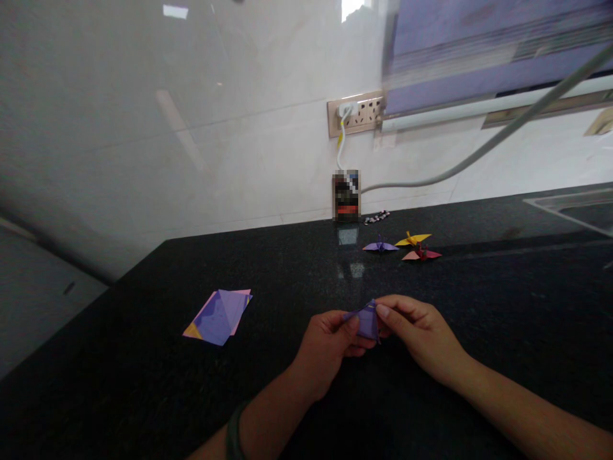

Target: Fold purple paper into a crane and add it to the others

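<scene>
A small folded piece of purple origami paper (pixel 366 323) is held up between both hands over the dark counter. My left hand (pixel 330 345) pinches its left side, thumb on top and fingers underneath. At the upper right corner of the paper, my right hand (pixel 421 332) grips the edge between thumb and index finger. Part of the paper is covered by the fingers. To the left lies a loose stack of paper sheets (pixel 225 316), purple on top with pink and orange showing at the edges.
Farther back sit three paper cranes: purple (pixel 380 246), yellow (pixel 412 239) and red-pink (pixel 422 254). Behind them are a patterned strip (pixel 377 218) and a blurred-out upright box (pixel 347 197) against the wall. A grey cable (pixel 460 167) runs right. Wall socket (pixel 357 114) holds a white plug.
</scene>
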{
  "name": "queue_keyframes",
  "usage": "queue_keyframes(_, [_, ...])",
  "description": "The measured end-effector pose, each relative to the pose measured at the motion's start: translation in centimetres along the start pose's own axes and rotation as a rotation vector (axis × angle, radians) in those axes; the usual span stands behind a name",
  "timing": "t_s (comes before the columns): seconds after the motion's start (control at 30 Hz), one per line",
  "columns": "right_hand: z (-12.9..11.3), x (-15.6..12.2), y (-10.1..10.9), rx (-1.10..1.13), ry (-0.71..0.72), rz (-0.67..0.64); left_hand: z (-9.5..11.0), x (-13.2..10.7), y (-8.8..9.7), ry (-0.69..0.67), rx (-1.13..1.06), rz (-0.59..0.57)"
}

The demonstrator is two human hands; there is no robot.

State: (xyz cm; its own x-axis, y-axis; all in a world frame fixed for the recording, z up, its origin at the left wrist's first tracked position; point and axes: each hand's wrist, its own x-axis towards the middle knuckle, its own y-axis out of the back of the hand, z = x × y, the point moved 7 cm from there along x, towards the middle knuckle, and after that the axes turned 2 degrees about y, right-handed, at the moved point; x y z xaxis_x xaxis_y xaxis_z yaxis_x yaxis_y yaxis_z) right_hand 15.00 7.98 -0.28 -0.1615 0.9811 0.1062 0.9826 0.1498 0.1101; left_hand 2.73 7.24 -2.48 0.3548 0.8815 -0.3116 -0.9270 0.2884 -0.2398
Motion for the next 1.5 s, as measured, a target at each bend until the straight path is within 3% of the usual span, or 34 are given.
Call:
queue_keyframes(0.53, [-0.1, 0.0, 0.0, 0.019, 0.010, 0.001, 0.1, 0.1, 0.0, -0.006, 0.016, -0.014])
queue_keyframes(0.83, [0.3, 0.4, 0.8, -0.183, 0.041, 0.035, 0.4, 0.2, 0.7, -0.103, 0.207, 0.106])
queue_keyframes(1.0, [0.4, 0.4, 1.0, -0.138, 0.033, 0.096, 0.3, 0.1, 0.7, -0.102, 0.254, 0.112])
queue_keyframes(1.13, [0.3, 0.4, 0.9, -0.080, 0.060, 0.074, 0.1, 0.2, 0.6, -0.093, 0.222, 0.100])
queue_keyframes(1.27, [0.7, 0.4, 1.1, -0.212, 0.045, 0.063, 0.0, 0.3, 0.5, -0.087, 0.185, 0.084])
queue_keyframes(1.5, [-0.2, 0.2, 0.5, -0.243, 0.067, 0.009, 0.3, 0.2, 0.6, -0.082, 0.170, 0.095])
